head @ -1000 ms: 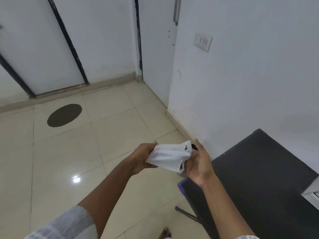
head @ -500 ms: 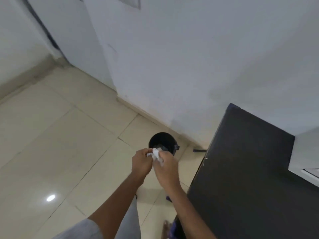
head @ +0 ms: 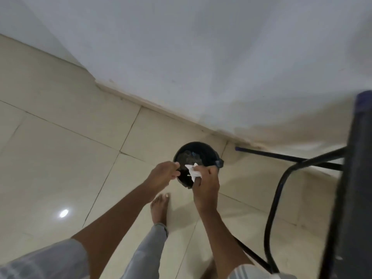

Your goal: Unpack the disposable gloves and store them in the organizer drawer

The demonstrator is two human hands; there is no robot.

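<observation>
We've got the crumpled white wrapper (head: pixel 193 172) pinched in our right hand (head: pixel 206 183) over the black bin (head: pixel 196 156), left hand (head: pixel 164 174) loosely open, holding nothing, just beside it.

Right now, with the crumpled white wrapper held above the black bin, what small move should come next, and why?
Probably open the right hand and let the crumpled white wrapper drop. It already hangs over the open mouth of the black bin, and the left hand has let go beside it.
</observation>
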